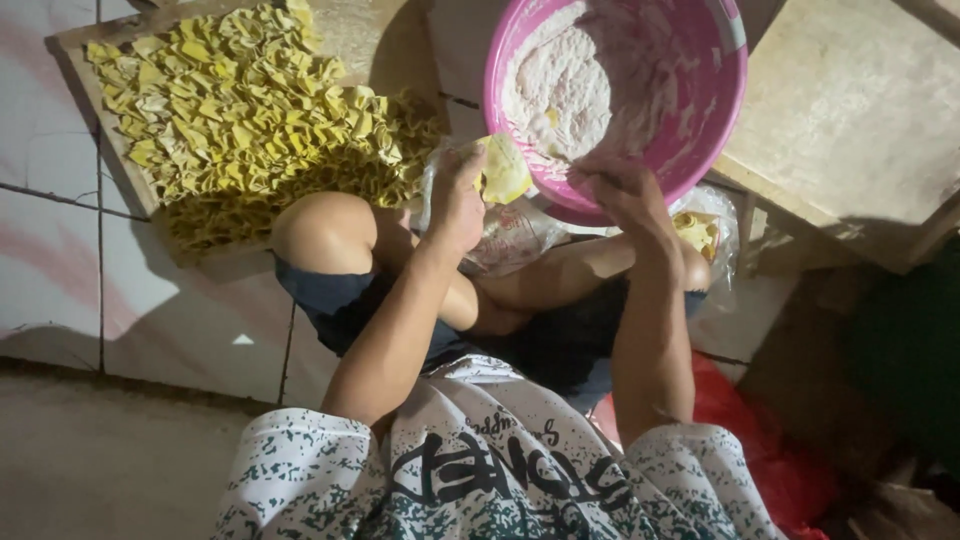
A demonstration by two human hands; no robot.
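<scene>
Nearest the camera, a white shirt with a dark green speckled print (500,480) is seen, and beyond it dark shorts and bare folded knees above a tiled floor (60,260). A red plastic bag (750,420) is seen crumpled on the near right side of the pink bowl (720,110), by the right elbow.

Both forearms are stretched away from the camera toward the pink bowl. The left hand (458,200) is held just near-left of the bowl's rim; its fingers are curled closed around a yellow wonton wrapper (505,170), which is pinched at its left edge and lies flat toward the bowl, touching or just short of the rim. The right hand (622,190) is set at the near rim of the bowl, fingers bunched together and pointed into it; whether anything is pinched in them cannot be told. A pale minced filling (560,90) is heaped inside the bowl on its left half, just beyond the right fingertips and to the right of the wrapper, so the right hand is the nearer one to it.

Under the bowl's near edge, clear plastic bags (515,235) of yellow wrappers are resting on the lap. Farther left of the bowl, a wooden board (80,40) is covered with rows of folded yellow wontons (240,110). To the far right of the bowl, a low wooden stool (860,120) is seen.
</scene>
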